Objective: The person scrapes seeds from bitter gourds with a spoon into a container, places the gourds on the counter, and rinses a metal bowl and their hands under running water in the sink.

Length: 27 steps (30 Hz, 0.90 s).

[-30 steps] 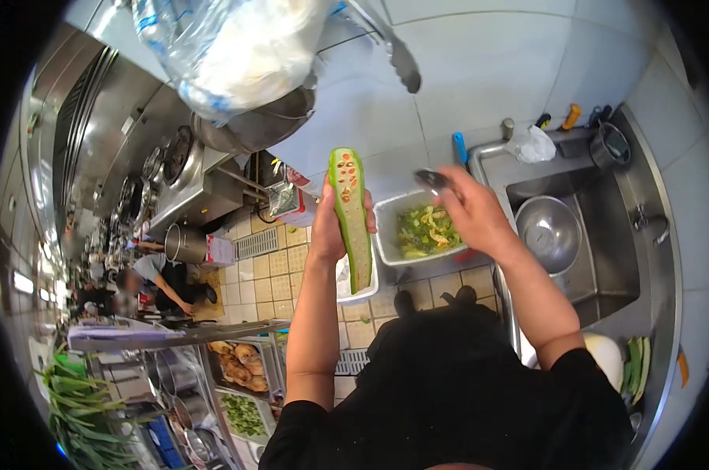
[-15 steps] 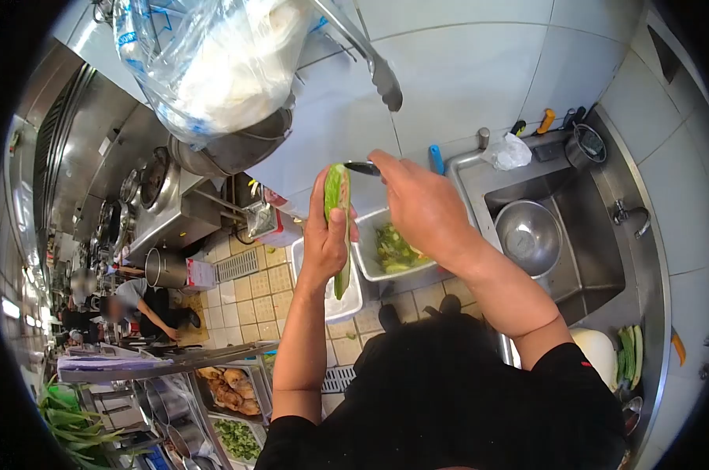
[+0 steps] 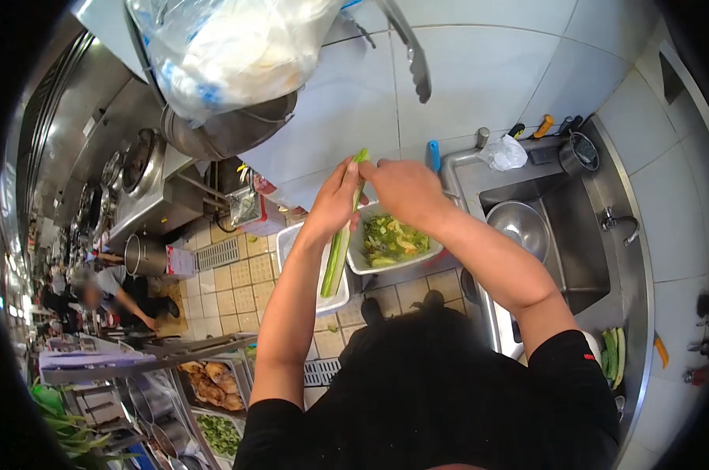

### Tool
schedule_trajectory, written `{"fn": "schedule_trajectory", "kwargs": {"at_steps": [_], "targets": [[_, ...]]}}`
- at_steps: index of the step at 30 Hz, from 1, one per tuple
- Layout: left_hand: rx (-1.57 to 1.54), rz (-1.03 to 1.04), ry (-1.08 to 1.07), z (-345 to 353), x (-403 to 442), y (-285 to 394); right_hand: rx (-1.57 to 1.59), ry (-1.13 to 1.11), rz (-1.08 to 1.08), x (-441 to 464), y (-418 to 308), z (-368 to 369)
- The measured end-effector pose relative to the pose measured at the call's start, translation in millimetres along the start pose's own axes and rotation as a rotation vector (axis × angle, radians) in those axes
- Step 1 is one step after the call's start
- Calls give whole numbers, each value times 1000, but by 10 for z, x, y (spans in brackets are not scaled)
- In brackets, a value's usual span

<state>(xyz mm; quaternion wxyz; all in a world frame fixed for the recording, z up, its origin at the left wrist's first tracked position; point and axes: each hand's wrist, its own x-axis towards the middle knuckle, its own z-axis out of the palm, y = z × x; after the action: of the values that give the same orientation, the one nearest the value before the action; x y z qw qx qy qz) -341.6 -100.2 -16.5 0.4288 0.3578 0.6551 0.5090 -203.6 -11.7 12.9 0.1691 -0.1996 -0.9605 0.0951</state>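
Note:
A long halved green gourd [image 3: 337, 258] is held upright and slightly tilted, its edge turned towards me. My left hand [image 3: 337, 202] is wrapped round its upper part. My right hand [image 3: 401, 188] is closed against the gourd near its top; the metal tool seen in it earlier is hidden now. Below my right hand stands a white bin [image 3: 435, 252] of green and yellow scraps [image 3: 393, 241]. Behind the gourd's lower end is a white tub [image 3: 288, 239].
To the right is a steel sink [image 3: 582, 258] with a metal bowl [image 3: 519, 227]. A bagged pot [image 3: 221, 129] and tongs [image 3: 411, 51] hang above. Cooked meat [image 3: 213, 384] lies in a tray at lower left. A person [image 3: 123, 294] crouches at far left.
The gourd has turned from showing its seeded cut face to edge-on. My right hand has moved left from over the bin to the gourd's top, and the view has shifted.

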Motion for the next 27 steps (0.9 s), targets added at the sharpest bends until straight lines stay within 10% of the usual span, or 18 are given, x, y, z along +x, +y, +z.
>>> {"fn": "schedule_trajectory", "kwargs": {"at_steps": [12, 20, 23, 24, 27], "targets": [[-211, -243, -116, -191, 424, -169, 29, -109, 305, 387, 388, 291], [-65, -110, -123, -185, 756, -596, -9, -91, -29, 142, 245, 558], [-192, -74, -104, -233, 631, -572, 461, 117, 248, 307, 900, 864], [-199, -105, -131, -221, 488, -373, 969, -101, 566, 385, 604, 463], [-285, -125, -229, -72, 534, -361, 1243, -302, 654, 393, 763, 632]]}}
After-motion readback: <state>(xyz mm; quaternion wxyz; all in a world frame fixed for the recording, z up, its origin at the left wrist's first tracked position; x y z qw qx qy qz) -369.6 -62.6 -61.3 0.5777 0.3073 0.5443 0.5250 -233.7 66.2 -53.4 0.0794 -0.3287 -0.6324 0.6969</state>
